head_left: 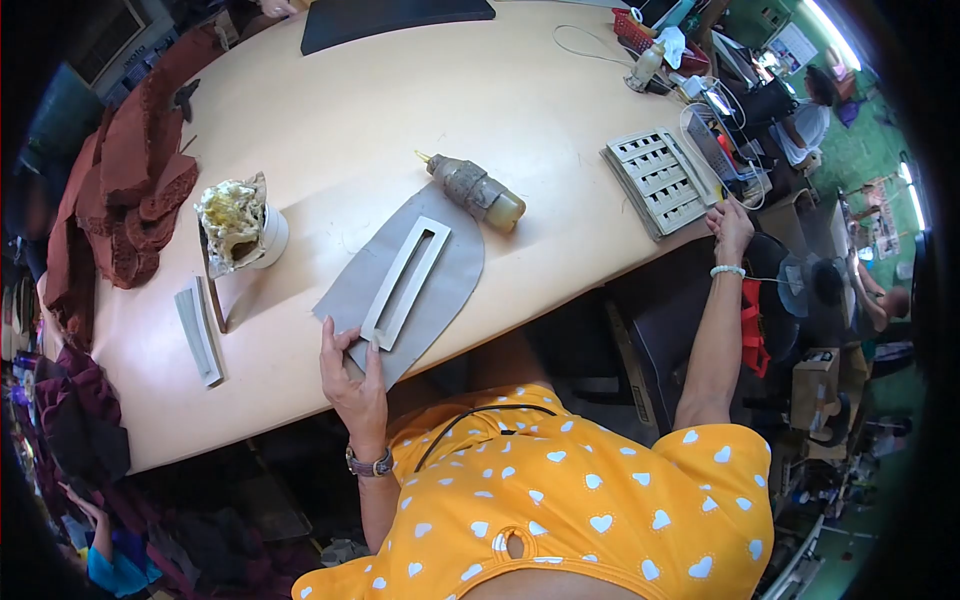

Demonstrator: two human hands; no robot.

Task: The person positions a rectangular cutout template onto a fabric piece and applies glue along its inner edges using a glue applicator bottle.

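My left hand (355, 385) rests at the table's near edge, its spread fingertips on the lower end of a grey frame-shaped piece with a long slot (378, 308). That piece lies on a grey rounded sheet (455, 270). Far to the right, my right hand (732, 228) has its fingers closed together at the corner of a stack of pale slotted panels (660, 182); what the fingertips hold is too small to make out. A stained bottle with a yellow nozzle (478, 192) lies on its side by the sheet's upper edge.
A white tub with crusted material (275, 238) and narrow grey strips (197, 335) lie left. Reddish-brown material (130, 190) is piled at the far left. A black panel (395, 22) lies at the back. Baskets, cables and a small bottle (646, 66) stand back right. Other people sit beyond.
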